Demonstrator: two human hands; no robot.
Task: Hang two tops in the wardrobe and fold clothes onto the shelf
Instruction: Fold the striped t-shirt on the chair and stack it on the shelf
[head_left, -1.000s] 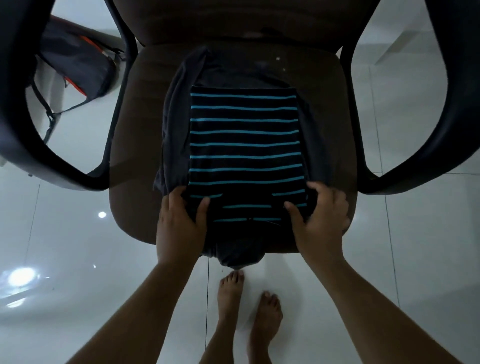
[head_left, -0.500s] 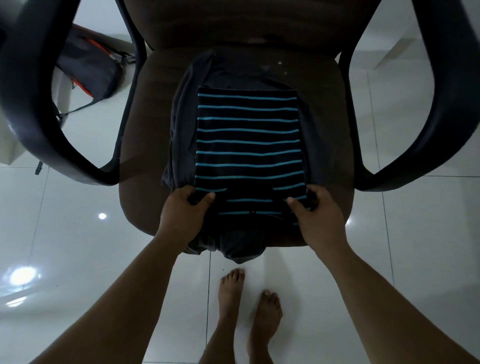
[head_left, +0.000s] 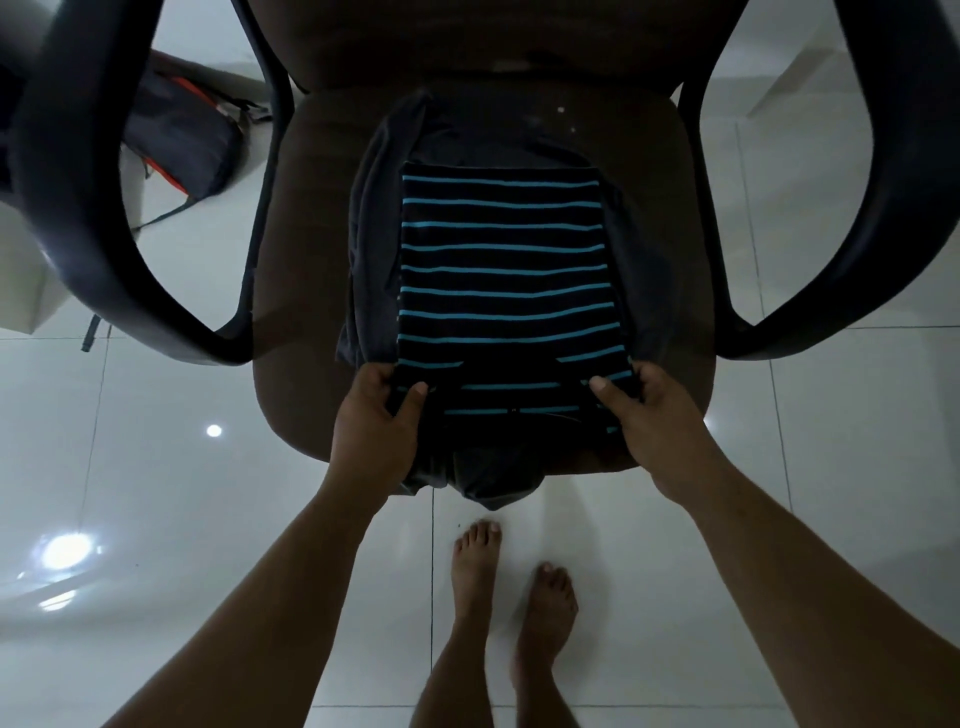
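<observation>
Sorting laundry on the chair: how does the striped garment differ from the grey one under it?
The striped garment is black with blue stripes; the grey garment is plain. The striped one is folded flat on top; the grey one lies beneath, spilling over the seat's front edge. Both hands grip the striped one. Both garments lie on the chair.

Bare forearms, no sleeves in view; bare feet.

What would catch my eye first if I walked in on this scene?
Probably the folded dark top with bright blue stripes, lying on a grey garment in the middle of the brown chair seat. Next, the left hand and right hand, each with a grip on a near corner of the striped top. Off to the far left, a dark backpack with orange trim lies on the glossy white tile floor.
</observation>
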